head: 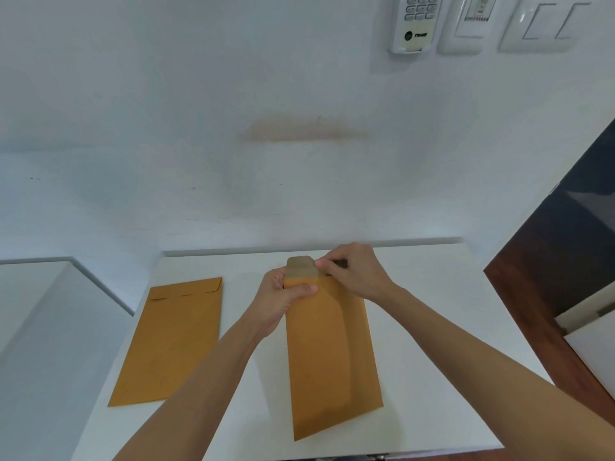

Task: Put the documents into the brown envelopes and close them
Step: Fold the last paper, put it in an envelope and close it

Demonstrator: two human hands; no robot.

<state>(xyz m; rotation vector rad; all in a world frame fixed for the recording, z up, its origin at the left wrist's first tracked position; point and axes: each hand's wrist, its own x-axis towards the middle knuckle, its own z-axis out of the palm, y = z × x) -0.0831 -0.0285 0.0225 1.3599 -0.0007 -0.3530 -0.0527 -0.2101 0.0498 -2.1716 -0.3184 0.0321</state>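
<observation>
A white desk stands against a pale wall with a faint brownish smear on it; high on the wall to the right hang a keypad controller and a row of white switch plates. Dark wooden furniture stands beside the desk's right edge. Near the middle of the desk lies a brown envelope, lengthwise, its flap raised towards the desk's back edge. The left hand grips the envelope's upper left corner, thumb pressed on the front and fingers behind. The right hand is closed in a pinch at the flap's right side, fingertips on its edge. A second brown envelope lies flat towards the desk's left edge, well apart from the first, with its flap folded down and nobody touching it. No loose documents show on the desk.
</observation>
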